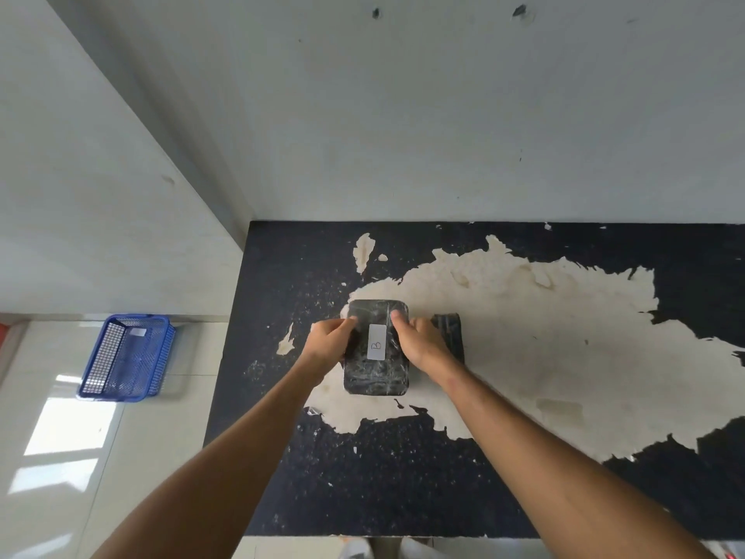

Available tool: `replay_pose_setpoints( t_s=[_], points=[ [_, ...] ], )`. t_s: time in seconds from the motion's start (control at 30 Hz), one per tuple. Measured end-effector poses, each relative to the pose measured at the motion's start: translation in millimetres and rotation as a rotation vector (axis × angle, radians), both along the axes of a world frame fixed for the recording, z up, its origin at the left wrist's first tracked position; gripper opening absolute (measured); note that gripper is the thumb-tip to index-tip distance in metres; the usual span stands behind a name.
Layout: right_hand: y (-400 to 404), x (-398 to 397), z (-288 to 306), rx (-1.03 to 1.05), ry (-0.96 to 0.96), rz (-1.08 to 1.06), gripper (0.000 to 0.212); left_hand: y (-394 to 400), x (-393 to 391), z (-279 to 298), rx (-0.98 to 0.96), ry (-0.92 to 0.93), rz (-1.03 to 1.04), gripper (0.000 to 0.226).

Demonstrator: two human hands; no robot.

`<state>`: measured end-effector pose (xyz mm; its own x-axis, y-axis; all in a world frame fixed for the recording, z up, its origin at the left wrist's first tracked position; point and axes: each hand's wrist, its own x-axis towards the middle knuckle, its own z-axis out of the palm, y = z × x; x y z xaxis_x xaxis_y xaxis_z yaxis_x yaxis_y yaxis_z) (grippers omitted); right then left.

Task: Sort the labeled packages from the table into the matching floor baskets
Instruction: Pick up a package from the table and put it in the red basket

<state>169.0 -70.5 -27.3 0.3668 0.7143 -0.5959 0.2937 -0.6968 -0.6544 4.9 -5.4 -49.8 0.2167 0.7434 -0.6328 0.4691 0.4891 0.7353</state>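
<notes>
Left hand, right hand, gripping package

On the table I count two black wrapped packages, the one labelled B between my two hands and a second just right of it, plus one blue basket on the floor to the table's left.
</notes>
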Motion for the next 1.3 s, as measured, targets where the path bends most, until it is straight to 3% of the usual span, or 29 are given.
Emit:
replay_pose_setpoints(
  t_s=[0.13,0.3,0.4,0.53,0.7,0.83,0.93,1.03,1.3],
  points=[
    [-3,-1,-12,0.040,-0.170,0.101,0.043,-9,-9,-13,0.024,-0.026,0.026,0.027],
    [28,14,-4,0.249,-0.397,0.353,0.049,-48,-29,-24,-0.048,0.087,0.225,0.058],
    [56,14,-12,0.239,-0.393,0.508,0.047,-81,-25,-27,-0.205,0.026,0.369,0.051],
    [71,5,-29,0.157,-0.364,0.597,0.036,-90,-16,-38,-0.268,-0.155,0.561,0.026],
    [60,7,-21,0.146,-0.425,0.508,0.013,-61,-34,-36,-0.128,-0.044,0.453,0.020],
    [21,10,-24,0.097,-0.342,0.299,0.021,-19,-52,-28,0.103,0.130,0.300,0.034],
    [-16,2,-39,0.052,-0.234,0.111,0.020,-1,-48,-28,0.214,0.162,0.150,0.037],
    [-41,-9,-54,0.057,-0.180,-0.010,0.021,0,-42,-35,0.259,0.209,0.014,0.038],
    [-58,-23,-56,0.097,-0.132,-0.075,0.031,-31,-56,-38,0.253,0.189,0.032,0.052]
  ],
)
